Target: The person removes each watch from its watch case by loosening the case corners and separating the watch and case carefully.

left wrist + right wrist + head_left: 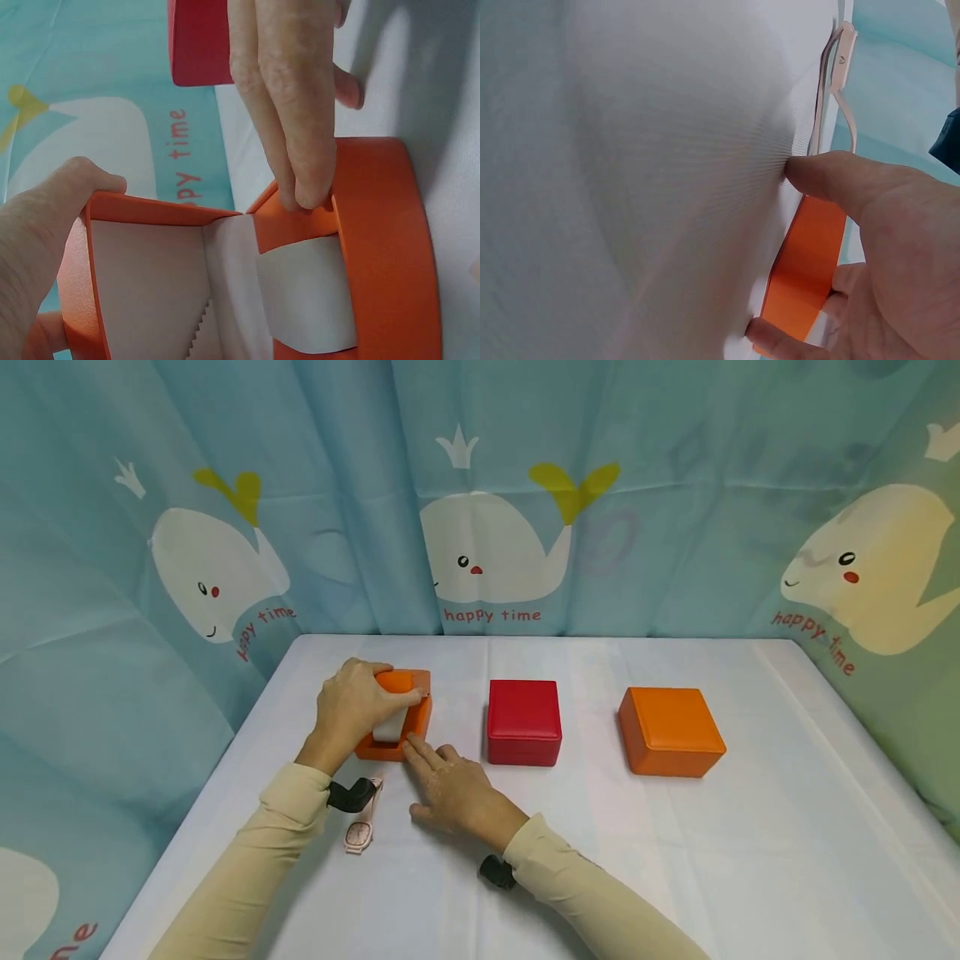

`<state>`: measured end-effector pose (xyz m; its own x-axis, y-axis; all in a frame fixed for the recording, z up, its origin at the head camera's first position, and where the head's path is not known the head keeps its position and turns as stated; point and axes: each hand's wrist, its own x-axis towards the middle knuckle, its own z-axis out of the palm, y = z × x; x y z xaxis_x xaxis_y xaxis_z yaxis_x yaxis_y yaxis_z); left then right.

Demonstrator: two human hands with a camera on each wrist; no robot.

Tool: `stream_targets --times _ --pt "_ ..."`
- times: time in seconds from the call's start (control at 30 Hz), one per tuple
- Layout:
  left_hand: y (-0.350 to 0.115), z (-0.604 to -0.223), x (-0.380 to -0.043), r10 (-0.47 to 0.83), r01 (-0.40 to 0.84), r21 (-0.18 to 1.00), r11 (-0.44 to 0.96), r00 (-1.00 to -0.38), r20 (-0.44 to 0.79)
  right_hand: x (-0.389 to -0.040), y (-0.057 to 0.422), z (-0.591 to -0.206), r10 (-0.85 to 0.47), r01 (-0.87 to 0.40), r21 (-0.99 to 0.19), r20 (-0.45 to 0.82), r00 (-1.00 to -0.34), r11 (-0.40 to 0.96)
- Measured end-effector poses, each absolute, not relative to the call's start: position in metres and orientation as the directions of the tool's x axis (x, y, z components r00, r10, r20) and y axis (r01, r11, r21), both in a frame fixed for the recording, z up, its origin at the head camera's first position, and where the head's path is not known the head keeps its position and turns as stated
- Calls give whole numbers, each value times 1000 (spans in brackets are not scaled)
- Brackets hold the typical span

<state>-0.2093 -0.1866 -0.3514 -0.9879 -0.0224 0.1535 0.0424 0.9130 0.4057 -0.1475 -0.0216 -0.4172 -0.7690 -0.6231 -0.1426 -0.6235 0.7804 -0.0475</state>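
Observation:
An orange watch box stands at the left of the table with its lid raised; a pale lining and a light cushion show inside. My left hand grips the lid, thumb on one side and fingers on the other. Index and middle fingertips of my right hand rest at the box's front right rim, fairly straight, while its thumb touches the tablecloth. A pink wristwatch lies on the cloth below my left wrist, its strap partly hidden by a black wrist camera.
A closed red box stands to the right of the orange one. Farther right is another closed orange box. A blue curtain printed with whales hangs behind the white-covered table.

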Motion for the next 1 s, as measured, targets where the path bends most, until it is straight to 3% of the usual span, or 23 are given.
stream_targets --times 0.5,1.0 --pt "-188 -354 -205 -18 19 313 949 -993 115 -152 -16 -419 -637 -622 -144 -122 -761 770" --pt "-189 -353 -203 -9 23 273 962 -993 117 -151 -14 -422 -648 -646 -56 -122 -752 761"
